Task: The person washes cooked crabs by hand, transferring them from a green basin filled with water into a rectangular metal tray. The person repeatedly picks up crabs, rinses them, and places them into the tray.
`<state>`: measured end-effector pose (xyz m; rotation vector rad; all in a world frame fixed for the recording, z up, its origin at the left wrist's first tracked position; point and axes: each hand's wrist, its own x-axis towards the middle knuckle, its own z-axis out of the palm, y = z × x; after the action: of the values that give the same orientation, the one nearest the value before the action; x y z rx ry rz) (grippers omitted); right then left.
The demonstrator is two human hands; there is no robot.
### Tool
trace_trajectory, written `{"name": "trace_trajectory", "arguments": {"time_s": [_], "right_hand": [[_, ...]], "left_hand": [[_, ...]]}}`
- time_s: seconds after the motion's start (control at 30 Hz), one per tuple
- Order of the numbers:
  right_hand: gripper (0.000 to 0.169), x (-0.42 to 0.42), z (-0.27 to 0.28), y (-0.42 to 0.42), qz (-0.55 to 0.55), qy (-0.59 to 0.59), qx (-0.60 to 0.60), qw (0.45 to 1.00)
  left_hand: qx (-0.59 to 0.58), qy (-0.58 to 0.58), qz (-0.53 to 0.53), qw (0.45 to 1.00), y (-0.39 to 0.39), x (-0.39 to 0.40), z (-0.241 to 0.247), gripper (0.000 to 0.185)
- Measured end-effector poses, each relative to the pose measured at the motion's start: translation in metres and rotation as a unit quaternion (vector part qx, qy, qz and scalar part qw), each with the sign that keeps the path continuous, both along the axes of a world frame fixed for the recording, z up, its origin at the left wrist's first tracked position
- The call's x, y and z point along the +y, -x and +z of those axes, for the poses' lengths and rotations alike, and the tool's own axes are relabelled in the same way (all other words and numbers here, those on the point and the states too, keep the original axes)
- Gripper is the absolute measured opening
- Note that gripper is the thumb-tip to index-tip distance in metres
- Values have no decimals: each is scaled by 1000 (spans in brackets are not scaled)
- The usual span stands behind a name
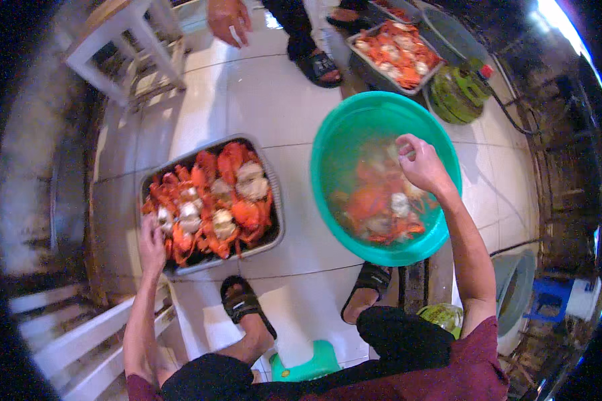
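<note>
On the tiled floor to my left stands a rectangular metal tray (280,220), lined with rows of orange-red cooked crabs (246,215), several showing pale undersides. My left hand (153,245) is at the tray's left side, its fingertips against the outermost crabs; whether they grip one is unclear. A round green plastic basin (326,220) sits to the right, holding cloudy water and more crabs (368,203), partly submerged. Over its right half hovers my right hand (421,160), fingers curled inward. Nothing plain shows between those fingers, and blur hides the detail.
Beyond the basin stand another tray of crabs (396,55) and a green gas cylinder (456,95) with a hose. Another person's hand (229,22) and sandaled foot (323,67) are at the top. White stools (130,55) flank the left; a green stool (303,363) is below me.
</note>
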<state>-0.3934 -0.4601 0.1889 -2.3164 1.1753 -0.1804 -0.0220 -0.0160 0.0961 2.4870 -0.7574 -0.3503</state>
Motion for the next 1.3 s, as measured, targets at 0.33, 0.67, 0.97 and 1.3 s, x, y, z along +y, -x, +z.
{"name": "trace_trajectory", "arguments": {"time_s": [0.33, 0.67, 0.97, 1.3], "right_hand": [[47, 29, -119, 28, 287, 61, 175, 940], [36, 24, -118, 25, 268, -49, 196, 942], [57, -39, -164, 104, -144, 14, 271, 952], [63, -52, -142, 114, -124, -326, 61, 935]], "left_hand": [[-68, -37, -15, 997, -55, 57, -53, 38], [-58, 48, 126, 989, -114, 77, -83, 51], [-16, -56, 7, 998, -78, 32, -54, 50], [-40, -271, -21, 961, -76, 28, -46, 48]]}}
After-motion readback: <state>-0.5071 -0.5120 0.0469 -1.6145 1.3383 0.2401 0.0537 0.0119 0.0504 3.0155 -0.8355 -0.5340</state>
